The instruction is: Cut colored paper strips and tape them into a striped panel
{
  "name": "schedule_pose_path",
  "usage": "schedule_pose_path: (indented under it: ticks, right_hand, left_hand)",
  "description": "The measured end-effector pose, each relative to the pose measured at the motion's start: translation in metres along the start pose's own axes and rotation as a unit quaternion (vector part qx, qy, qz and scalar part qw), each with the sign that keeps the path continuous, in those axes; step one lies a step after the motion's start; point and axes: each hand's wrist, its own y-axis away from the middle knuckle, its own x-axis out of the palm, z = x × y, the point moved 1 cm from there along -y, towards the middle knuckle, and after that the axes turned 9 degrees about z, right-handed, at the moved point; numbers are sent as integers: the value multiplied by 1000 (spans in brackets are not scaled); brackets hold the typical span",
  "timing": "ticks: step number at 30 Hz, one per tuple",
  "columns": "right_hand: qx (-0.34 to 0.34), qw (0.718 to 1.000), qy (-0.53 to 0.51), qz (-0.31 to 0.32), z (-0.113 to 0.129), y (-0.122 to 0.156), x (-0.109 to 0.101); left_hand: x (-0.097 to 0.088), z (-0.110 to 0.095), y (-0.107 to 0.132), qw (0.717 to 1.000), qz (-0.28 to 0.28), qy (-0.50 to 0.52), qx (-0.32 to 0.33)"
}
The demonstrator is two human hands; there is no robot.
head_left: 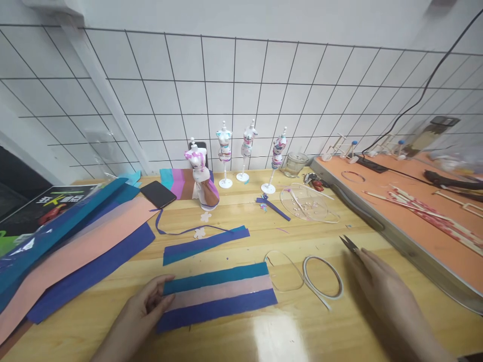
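Observation:
My left hand (148, 307) pinches the left end of a striped strip (219, 294) in teal, pale pink and blue; whether it is cloth or crepe paper is unclear. The strip lies nearly flat on the wooden table. On the right, my right hand (381, 281) is closed around small scissors (349, 244), their dark blades pointing up and left with a gap between the tips. The handles are hidden under the hand. Between my hands sits a roll of narrow tape (323, 276), its free end trailing. Just beyond the strip are narrow blue and teal pieces (206, 245).
Several small white dress-form figures (225, 146) stand along the tiled wall, one (206, 183) wearing a skirt. Coloured sheets (86, 256) and a phone (158, 194) lie at left. A glass jar (295, 164) stands at the back. An orange-topped surface (411, 201) with a metal edge borders the right.

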Motion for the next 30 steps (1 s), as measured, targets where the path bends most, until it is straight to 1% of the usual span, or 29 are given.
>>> schedule_pose_path:
  ticks: [1,3,6,9,11,13,15,17,18,19,20,21,24,25,27,30]
  right_hand:
    - [4,1000,10,9,-9,-4,2]
    - [-1,999,28,33,-20,-8,1]
    - [-1,997,51,60,-22,-6,-8]
    - [31,996,60,61,-19,0,-17]
    - [71,996,19,56,-16,5,-19]
    - [113,989,-78,50,-11,12,-18]
    - [128,973,-189,33,-2,21,-15]
    - [114,958,-264,10,12,32,-14]
    - [103,952,-288,4,20,36,-15]
    - [91,946,-311,8,29,41,-16]
    - [82,939,-332,25,39,44,-18]
    - [75,932,-353,46,49,48,-21]
    - [46,905,-403,131,80,55,-28]
    - [41,899,-415,133,89,57,-31]
    - [28,888,-433,149,104,60,-34]
    - [6,870,-447,206,118,64,-36]
  left_hand:
    - [0,-2,1,1000,-1,-6,-1]
    - [0,-5,2,1000,1,-24,-4]
    - [-1,-6,6,998,4,-66,-4]
    - [-3,-7,8,992,17,-123,-19]
    - [-4,-11,10,983,23,-178,-27]
    - [-3,-19,10,967,16,-254,-21]
    - [1,-30,8,943,15,-332,-14]
    - [8,-43,3,917,22,-397,-18]
    - [13,-50,0,905,16,-424,-16]
    - [18,-58,-4,897,9,-443,-10]
    - [24,-65,-9,894,9,-448,0]
    - [31,-73,-14,899,21,-437,16]
    - [57,-92,-30,922,133,-358,64]
    - [66,-96,-35,926,162,-332,74]
    - [81,-103,-42,928,178,-319,77]
    - [95,-107,-46,928,195,-308,79]
